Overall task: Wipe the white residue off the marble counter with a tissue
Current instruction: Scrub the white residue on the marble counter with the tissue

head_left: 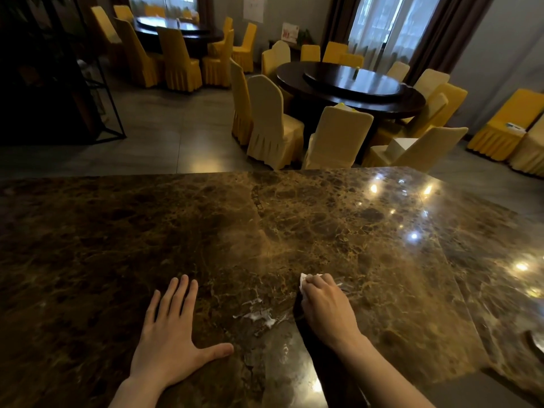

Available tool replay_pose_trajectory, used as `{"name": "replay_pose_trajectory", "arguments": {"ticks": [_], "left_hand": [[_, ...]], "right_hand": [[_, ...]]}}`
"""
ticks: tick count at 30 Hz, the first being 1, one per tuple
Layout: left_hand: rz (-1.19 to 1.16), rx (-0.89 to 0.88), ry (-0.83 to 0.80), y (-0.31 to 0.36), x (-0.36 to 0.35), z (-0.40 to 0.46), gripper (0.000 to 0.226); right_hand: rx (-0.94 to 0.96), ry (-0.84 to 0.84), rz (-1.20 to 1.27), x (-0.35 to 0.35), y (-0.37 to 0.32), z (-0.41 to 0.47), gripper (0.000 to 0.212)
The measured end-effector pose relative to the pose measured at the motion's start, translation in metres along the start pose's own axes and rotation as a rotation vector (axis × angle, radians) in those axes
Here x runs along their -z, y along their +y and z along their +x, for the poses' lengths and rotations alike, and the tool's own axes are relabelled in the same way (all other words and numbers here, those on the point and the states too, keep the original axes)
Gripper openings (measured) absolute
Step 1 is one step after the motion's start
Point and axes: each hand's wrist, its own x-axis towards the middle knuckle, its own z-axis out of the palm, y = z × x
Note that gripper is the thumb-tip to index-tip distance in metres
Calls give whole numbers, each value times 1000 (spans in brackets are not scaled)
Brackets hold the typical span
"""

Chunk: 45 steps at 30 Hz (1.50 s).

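Note:
A brown marble counter (338, 225) fills the lower half of the head view. A smear of white residue (259, 315) lies on it between my two hands. My right hand (326, 307) presses down on the counter just right of the smear, fingers closed over a white tissue (303, 280) that pokes out past my fingertips. My left hand (173, 334) rests flat on the marble to the left of the smear, fingers spread, holding nothing.
Beyond the counter's far edge is a dining room with round dark tables (350, 86) and several yellow-covered chairs (273, 125). A white tissue box (401, 145) sits just past the far edge. Ceiling lights reflect on the right part of the counter.

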Motion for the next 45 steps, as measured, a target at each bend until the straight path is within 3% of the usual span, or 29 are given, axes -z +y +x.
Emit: {"name": "replay_pose_trajectory", "arguments": {"ticks": [2,7,14,16,19,22,26,33,35,37,40,45], "left_hand": [[-9,0,4,0,0,0,152],[0,-2,11,-1,-1,0,153],[-56,-25,62,-3,-3,0,152],[-49,-19,67,-3,-3,1,152],[-30,-18,65,-1,-3,1,152],[-46,-21,72,-2,-3,0,152],[-71,-18,83,-2,-4,1,151],[-66,-27,75,-2,-1,-1,152],[-70,-25,71,-2,-1,-2,152],[-63,-17,66,-1,0,-1,152],[-35,-9,50,0,-1,0,152],[-37,-16,56,0,-1,-1,153]], "right_hand": [[-25,15,8,4,7,4,15],[-332,91,9,14,11,21,17],[61,-57,168,4,-43,-1,26],[-79,29,271,14,-23,2,26],[-385,287,324,34,30,13,16],[-568,234,191,41,64,14,20],[-461,120,75,25,39,3,29],[85,-55,156,1,-56,2,19],[-37,52,194,10,-37,6,8],[-311,215,170,20,2,8,10],[-537,198,56,29,46,3,20],[-297,125,69,9,-10,-6,20]]}}
